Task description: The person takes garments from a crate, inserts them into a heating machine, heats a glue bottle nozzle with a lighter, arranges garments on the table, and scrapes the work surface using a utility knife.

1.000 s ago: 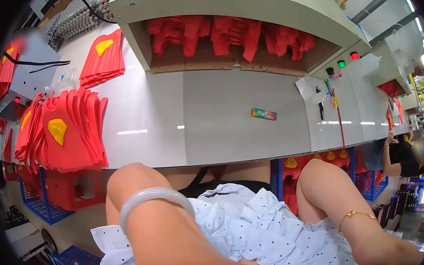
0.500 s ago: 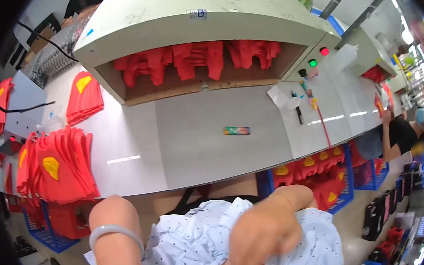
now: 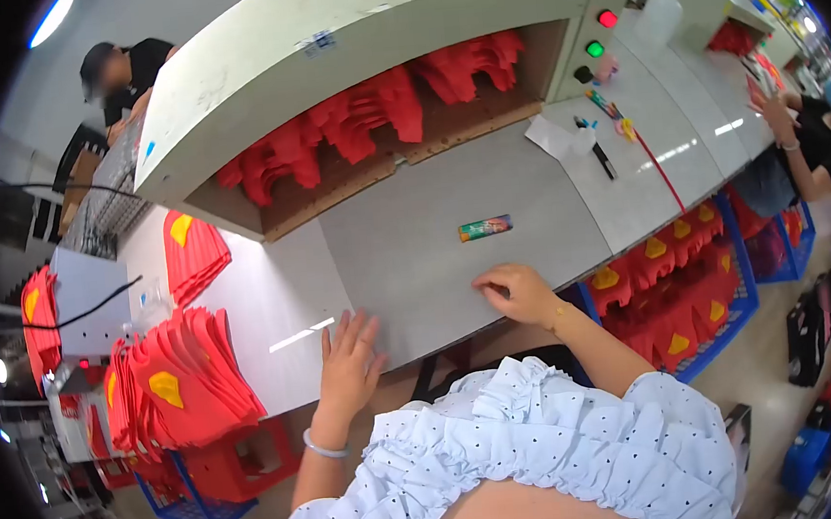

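Note:
My left hand (image 3: 349, 360) is spread at the front edge of the grey worktop (image 3: 419, 298), slightly blurred and holding nothing. My right hand (image 3: 518, 290) hovers over the same edge, its fingers curled loosely with the thumb apart and nothing between them. Beyond it, a small colourful packet (image 3: 485, 228) lies on the worktop. Left of my left hand, a thick stack of red pieces with yellow patches (image 3: 186, 385) leans on the table. Behind that lies a smaller red stack (image 3: 203, 260).
A pale cabinet (image 3: 359, 39) holds more red pieces (image 3: 365, 117). White paper (image 3: 552, 138), a black pen (image 3: 604, 160) and a red strip (image 3: 660, 173) lie at right. Blue crates (image 3: 743, 263) stand below. One person (image 3: 113, 78) is behind the cabinet, another (image 3: 816, 145) at far right.
Both hands have come up from my lap to the worktop's front edge, and their fingers now show. The view has tilted and turned. The packet still lies on the worktop.

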`<state>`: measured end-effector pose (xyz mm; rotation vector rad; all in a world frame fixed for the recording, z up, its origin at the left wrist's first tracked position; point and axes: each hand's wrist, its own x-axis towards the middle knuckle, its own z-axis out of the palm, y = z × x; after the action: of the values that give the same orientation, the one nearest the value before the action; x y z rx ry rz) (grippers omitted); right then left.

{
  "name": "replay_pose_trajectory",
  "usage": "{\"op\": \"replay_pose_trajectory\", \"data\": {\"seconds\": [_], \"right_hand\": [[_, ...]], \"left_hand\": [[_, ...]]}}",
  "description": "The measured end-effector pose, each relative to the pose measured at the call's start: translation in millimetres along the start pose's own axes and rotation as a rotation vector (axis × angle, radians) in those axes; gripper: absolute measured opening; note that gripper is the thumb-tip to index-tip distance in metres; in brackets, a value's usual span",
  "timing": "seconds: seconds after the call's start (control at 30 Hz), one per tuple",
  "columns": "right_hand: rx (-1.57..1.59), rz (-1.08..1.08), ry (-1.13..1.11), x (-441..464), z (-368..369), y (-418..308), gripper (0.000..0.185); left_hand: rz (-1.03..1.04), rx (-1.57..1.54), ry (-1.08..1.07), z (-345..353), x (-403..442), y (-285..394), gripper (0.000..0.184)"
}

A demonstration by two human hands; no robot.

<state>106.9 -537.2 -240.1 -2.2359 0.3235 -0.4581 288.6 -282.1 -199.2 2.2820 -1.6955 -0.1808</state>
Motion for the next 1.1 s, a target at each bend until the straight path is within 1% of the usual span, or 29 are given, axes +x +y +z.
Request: {"op": "replay_pose_trajectory", "data": {"seconds": [0.03,0.07,0.13,0.17,0.23,0.27,0.37,0.4,0.47,0.5,0.53,0.6,0.7,0.73,0.83,0.9,0.97,1.03,1.1], "right_hand": [[-0.012,0.029,0.036,1.1,3.1,-2.2,0.014],[-0.024,0.059,0.07,2.7,5.8,-4.7,0.012],[-0.04,0.101,0.112,3.1,8.4,-5.6,0.01],[-0.066,0.072,0.13,3.1,9.6,-5.3,0.009],[-0.118,0.002,0.15,2.7,10.8,-4.5,0.007],[-0.116,0.001,0.143,1.9,11.4,-4.5,0.007],[-0.157,-0.044,0.23,5.5,15.7,-4.1,0.006],[-0.142,-0.066,0.209,7.2,17.5,-4.7,0.006],[-0.152,0.016,0.214,5.9,18.1,-6.8,0.005],[-0.158,0.055,0.216,6.5,18.5,-7.7,0.004],[-0.144,0.029,0.194,7.1,19.2,-8.3,0.004],[-0.152,0.054,0.192,7.8,18.7,-8.7,0.004],[-0.159,0.063,0.183,9.1,17.8,-11.1,0.004],[-0.164,0.067,0.183,9.5,17.3,-11.7,0.004],[-0.165,0.071,0.189,6.8,17.5,-12.0,0.004],[-0.159,0.063,0.207,8.3,18.1,-12.0,0.005],[-0.155,0.055,0.205,9.3,18.8,-10.9,0.004],[-0.162,0.062,0.205,7.6,18.9,-9.7,0.004],[-0.15,0.052,0.223,6.8,20.5,-8.1,0.004]], "left_hand": [[-0.172,-0.049,-0.022,10.9,-1.2,-6.5,0.051],[-0.155,-0.05,-0.034,18.2,1.5,-9.3,0.051],[-0.227,0.021,0.039,31.3,6.0,-10.0,0.052],[-0.265,0.056,0.077,34.4,6.7,-10.1,0.053],[-0.26,0.047,0.075,37.3,8.2,-11.4,0.053],[-0.269,0.043,0.083,37.9,8.4,-12.2,0.052],[-0.305,0.039,0.092,36.9,7.5,-13.7,0.052],[-0.305,0.036,0.089,36.0,8.8,-13.5,0.053],[-0.347,0.039,0.098,35.2,7.6,-12.3,0.053],[-0.34,0.029,0.107,35.2,7.6,-11.6,0.052],[-0.329,0.02,0.115,35.1,7.7,-11.5,0.052],[-0.334,0.021,0.133,33.5,7.1,-13.4,0.052],[-0.306,0.024,0.104,33.1,7.0,-13.3,0.054],[-0.312,0.029,0.107,30.2,11.6,-16.6,0.054],[-0.22,-0.081,0.085,12.8,44.8,-32.6,0.057],[-0.094,0.115,0.218,-10.8,88.3,-47.5,0.059],[-0.021,0.257,0.402,-31.0,141.5,-74.6,0.056],[-0.029,0.369,0.563,-43.6,193.2,-106.0,0.053],[-0.101,0.544,0.631,-51.3,236.1,-135.9,0.047]]}}
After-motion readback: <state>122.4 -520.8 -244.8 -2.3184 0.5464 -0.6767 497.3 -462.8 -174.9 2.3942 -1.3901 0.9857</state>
